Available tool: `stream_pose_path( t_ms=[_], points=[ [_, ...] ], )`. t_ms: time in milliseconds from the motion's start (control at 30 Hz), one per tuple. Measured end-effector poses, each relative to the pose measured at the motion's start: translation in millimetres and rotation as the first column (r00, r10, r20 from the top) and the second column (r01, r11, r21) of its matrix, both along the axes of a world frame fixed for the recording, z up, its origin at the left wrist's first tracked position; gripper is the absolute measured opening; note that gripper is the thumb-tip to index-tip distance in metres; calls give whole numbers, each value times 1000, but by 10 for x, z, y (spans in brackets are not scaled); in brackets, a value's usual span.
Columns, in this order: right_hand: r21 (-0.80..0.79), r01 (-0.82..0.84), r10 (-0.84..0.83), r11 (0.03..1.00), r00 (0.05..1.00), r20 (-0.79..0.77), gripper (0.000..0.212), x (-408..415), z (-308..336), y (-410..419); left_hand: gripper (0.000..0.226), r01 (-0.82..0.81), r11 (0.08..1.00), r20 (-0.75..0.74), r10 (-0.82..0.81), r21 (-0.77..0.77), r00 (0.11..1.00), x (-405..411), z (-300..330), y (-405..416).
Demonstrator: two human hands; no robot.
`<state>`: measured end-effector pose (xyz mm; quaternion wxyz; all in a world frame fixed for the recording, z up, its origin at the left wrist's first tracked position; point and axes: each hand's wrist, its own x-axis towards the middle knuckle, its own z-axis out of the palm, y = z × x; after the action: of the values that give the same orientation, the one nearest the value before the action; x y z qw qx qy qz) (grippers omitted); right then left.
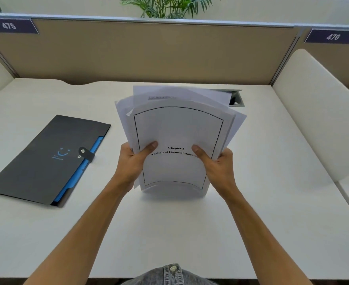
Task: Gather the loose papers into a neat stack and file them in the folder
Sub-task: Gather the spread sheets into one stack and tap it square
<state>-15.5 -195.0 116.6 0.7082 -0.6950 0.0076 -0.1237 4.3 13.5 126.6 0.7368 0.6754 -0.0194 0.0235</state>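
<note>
- Squaring up is the step in hand, as I judge it: the sheets are gathered but not yet even, and nothing has gone into the dark grey card folder with a blue lining and a snap tab.
- That folder lies flat toward the left edge of the white tabletop, angled, its tab fastened over the opening, well apart from both hands; no hand touches it.
- Just right of the folder, the left hand clasps the left edge of the bundle, thumb pressed across the front sheet, the other fingers hidden behind the paper.
- Between the two hands stands the uneven bundle of white printed papers, upright, its bottom edge resting on or just above the tabletop near the middle; which of the two I cannot tell. The front sheet bears a black border and a chapter heading. Behind it, several sheets fan out at the top and to both sides, so the stack is not yet neat.
- On the right, the right hand grasps the opposite edge in the same manner, thumb on the front.
- Next, I judge, the bundle needs tapping on its bottom edge and then a side edge until the stray corners fall into line; after that one hand must leave the paper to undo the snap tab and open the folder.
</note>
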Motion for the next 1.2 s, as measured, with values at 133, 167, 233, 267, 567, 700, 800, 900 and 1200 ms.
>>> stream_pose_path(
  t_ms=[133, 167, 233, 267, 567, 700, 800, 900, 1200],
  points=[
    [17, 16, -17, 1000, 998, 59, 14, -7, 146, -23, 29, -14, 1000, 61, 15, -26, 998, 13, 90, -23],
    [22, 26, -27, 999, 997, 77, 13, -3, 191, -25, 30, -17, 1000, 76, 18, -24, 997, 19, 124, -29],
    [27, 43, -46, 999, 992, 117, 14, 12, 283, -32, 31, -17, 1000, 108, 19, -18, 994, 36, 192, -40],
    [30, 48, -52, 998, 989, 136, 16, 21, 329, -35, 32, -9, 1000, 128, 10, -14, 992, 45, 229, -47],
    [-16, 45, -39, 999, 959, 282, 22, 66, 653, -56, 30, 78, 996, 204, -68, -40, 977, 195, 525, -32],
    [-24, 18, -10, 1000, 960, 280, 29, 57, 673, -91, 39, 90, 995, 166, -83, -37, 983, 203, 511, -6],
    [-57, 16, -3, 998, 976, 216, 29, 68, 620, -127, 42, 80, 997, 112, -77, -23, 991, 179, 477, -8],
    [-80, 6, 11, 997, 978, 207, 25, 69, 592, -157, 36, 90, 996, 99, -88, -22, 991, 161, 480, -23],
    [-55, 18, -5, 998, 972, 234, 24, 76, 657, -155, 21, 88, 996, 193, -86, -1, 977, 161, 580, -46]
  ],
)
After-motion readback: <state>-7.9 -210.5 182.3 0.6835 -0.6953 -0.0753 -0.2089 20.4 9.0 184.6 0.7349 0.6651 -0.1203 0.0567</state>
